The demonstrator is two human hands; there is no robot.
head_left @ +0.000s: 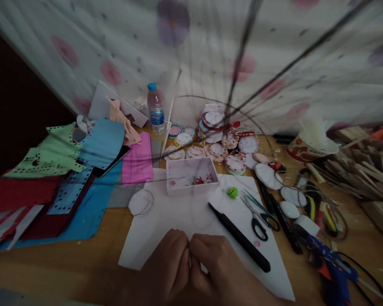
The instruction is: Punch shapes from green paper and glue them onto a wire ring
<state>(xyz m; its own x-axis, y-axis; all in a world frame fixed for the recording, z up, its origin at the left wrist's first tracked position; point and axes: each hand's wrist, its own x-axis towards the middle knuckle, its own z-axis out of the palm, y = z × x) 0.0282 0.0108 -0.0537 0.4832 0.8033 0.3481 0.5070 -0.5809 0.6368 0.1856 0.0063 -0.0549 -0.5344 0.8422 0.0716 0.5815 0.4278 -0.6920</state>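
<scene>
The left hand (170, 253) and right hand (213, 257) look to me to be touching, backs upward, fingers (178, 233) curled in, thumbs (182, 270) tucked close, the forearms (253, 287) slanting inward together

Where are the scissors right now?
In the head view, the scissors lie right of centre, mostly on the white paper, between the long black tool and a black pen.

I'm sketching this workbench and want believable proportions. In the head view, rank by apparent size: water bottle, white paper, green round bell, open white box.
Largest to smallest, as they look:
1. White paper
2. Open white box
3. Water bottle
4. Green round bell
</scene>
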